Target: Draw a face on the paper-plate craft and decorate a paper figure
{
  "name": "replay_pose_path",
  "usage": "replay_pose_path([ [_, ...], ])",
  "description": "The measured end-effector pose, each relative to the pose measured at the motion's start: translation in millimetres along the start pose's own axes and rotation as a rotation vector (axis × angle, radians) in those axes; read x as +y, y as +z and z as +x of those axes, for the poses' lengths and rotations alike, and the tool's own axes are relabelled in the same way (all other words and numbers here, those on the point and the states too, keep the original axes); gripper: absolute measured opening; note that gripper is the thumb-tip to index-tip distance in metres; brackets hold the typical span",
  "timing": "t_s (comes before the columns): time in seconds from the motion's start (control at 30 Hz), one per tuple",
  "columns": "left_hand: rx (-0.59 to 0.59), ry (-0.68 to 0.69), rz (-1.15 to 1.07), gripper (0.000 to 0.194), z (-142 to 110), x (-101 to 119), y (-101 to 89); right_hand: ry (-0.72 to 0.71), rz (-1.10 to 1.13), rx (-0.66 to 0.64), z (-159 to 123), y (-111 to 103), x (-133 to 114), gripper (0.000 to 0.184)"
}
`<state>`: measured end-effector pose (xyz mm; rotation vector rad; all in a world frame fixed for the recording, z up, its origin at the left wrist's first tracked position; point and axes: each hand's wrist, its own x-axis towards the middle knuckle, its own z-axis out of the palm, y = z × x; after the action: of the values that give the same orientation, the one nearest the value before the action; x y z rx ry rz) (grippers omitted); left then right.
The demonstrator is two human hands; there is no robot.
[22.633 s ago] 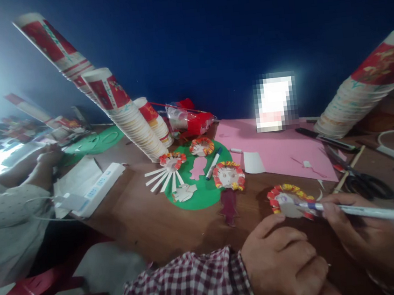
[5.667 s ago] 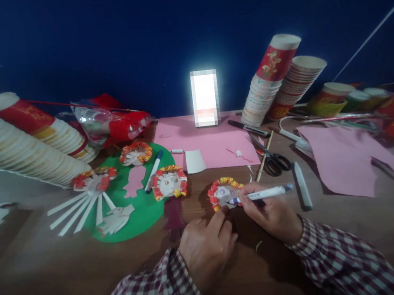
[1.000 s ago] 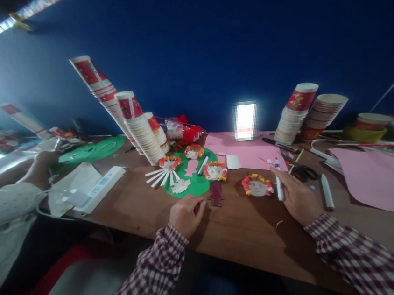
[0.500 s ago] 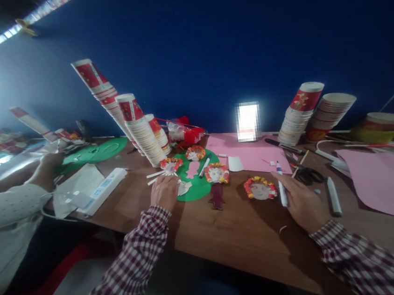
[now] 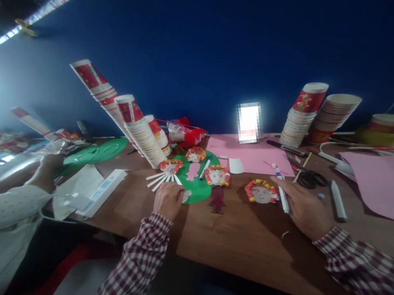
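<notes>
Marker (image 5: 282, 197) right of centre, low in the frame, tip toward the top; held between thumb and loosely curved fingers of the right hand (image 5: 307, 206). Earlier at work on the smiling paper face (image 5: 262, 196), now lifted off and just right of it. Left hand (image 5: 169, 199), lower centre-left, shifted from beside the maroon cutout (image 5: 217, 199) to the white cutout (image 5: 187, 196) on the green circle (image 5: 201, 192); fingers curled and partly closed, hold on paper impossible to tell.
</notes>
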<state>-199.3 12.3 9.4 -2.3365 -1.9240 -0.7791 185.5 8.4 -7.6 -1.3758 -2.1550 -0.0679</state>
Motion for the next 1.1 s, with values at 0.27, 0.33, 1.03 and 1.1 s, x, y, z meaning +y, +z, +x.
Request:
replay_pose_path([
  [0.27, -0.001, -0.192, -0.321, 0.017, -5, 26, -0.6, -0.017, -0.026, 0.006, 1, 0, -1, 0.049],
  [0.33, -0.030, -0.227, -0.437, 0.023, -4, 35, 3.4, -0.028, -0.026, 0.012, 1, -1, -2, 0.051],
  [1.03, -0.268, -0.303, -0.876, 0.031, -7, 100, 40.0, 0.006, 0.043, 0.014, 1, 0, -1, 0.049],
  [1.1, -0.259, -0.277, -0.835, 0.030, -5, 104, 46.0, 0.006, 0.038, 0.015, 1, 0, -1, 0.050],
])
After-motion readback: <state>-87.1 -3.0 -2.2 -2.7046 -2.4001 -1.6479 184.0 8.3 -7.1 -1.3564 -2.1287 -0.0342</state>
